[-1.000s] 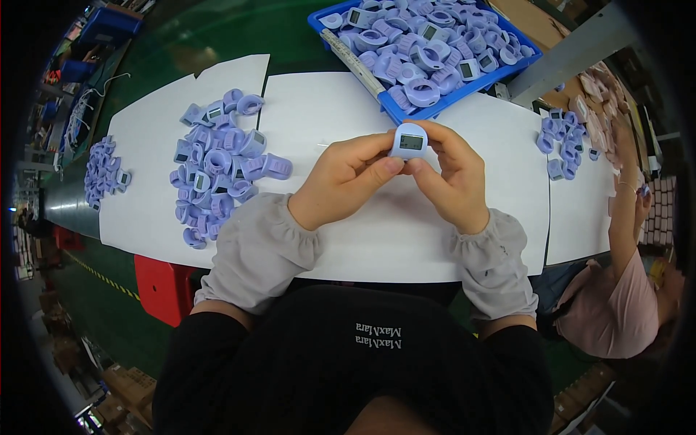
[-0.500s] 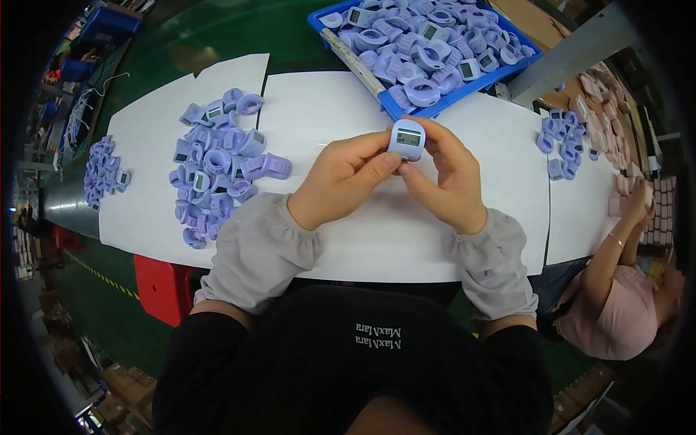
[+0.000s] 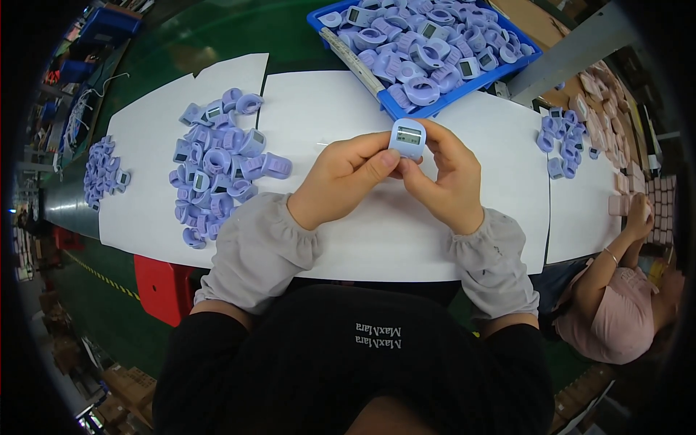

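A lavender ring-shaped device with a small grey display (image 3: 408, 137) is held up over the white table covering (image 3: 377, 246), its screen facing me. My left hand (image 3: 346, 174) grips its left side, thumb near the lower edge. Opposite it, my right hand (image 3: 448, 172) holds the right side with bent fingers and thumb. The fingers hide the device's band. To the left lies a loose heap of the same lavender devices (image 3: 217, 161), some with screens up and some on their sides.
A blue tray (image 3: 388, 100) full of such devices stands at the back. Smaller heaps (image 3: 105, 172) (image 3: 563, 141) lie far left and right. A grey post (image 3: 569, 54) rises behind the right side. A co-worker (image 3: 616, 308) handles pink boxes. A red stool (image 3: 164, 288) stands left.
The device's screen has changed slightly in what it displays, and my right thumb has shifted a little. The co-worker's hands have moved slightly nearer.
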The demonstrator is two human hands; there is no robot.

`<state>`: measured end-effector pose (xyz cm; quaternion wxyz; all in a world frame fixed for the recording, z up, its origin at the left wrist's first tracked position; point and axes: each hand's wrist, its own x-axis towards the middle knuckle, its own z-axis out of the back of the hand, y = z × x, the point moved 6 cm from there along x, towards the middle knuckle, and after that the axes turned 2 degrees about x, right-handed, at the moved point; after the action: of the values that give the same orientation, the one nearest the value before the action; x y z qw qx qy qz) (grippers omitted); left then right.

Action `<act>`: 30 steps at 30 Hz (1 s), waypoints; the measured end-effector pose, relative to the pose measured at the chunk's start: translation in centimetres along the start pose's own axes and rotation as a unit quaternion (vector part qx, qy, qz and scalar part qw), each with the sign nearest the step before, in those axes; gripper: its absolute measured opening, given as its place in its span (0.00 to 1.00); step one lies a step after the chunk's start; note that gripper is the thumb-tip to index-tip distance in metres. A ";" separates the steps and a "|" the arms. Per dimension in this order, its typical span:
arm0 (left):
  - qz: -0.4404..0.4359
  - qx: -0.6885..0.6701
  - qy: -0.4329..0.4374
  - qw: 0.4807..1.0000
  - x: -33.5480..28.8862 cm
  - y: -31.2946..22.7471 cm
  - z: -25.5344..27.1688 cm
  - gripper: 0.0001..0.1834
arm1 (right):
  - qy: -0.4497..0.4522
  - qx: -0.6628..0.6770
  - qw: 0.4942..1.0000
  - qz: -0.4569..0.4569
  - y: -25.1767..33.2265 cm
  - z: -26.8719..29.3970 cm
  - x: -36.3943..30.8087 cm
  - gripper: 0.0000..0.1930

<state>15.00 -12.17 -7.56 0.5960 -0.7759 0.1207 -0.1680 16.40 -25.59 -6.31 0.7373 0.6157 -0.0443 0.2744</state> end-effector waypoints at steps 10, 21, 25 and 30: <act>0.010 0.033 0.026 0.999 -0.1 -0.5 0.0 0.20 | -0.029 0.012 0.998 0.050 0.6 0.2 0.5 0.24; -0.002 0.049 0.014 0.999 -0.2 -0.5 0.1 0.18 | 0.013 0.032 0.998 0.045 0.9 0.5 0.5 0.26; 0.009 0.065 0.021 0.998 -0.1 -0.4 0.2 0.18 | 0.057 0.024 0.998 0.010 0.7 0.3 0.3 0.29; -0.010 0.042 0.023 0.999 0.1 -0.1 0.0 0.19 | 0.004 0.022 0.999 0.040 0.6 0.3 0.4 0.26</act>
<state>15.08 -12.13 -7.50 0.6236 -0.7470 0.1199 -0.1968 16.58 -25.64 -5.52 0.7126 0.6281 -0.0594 0.3070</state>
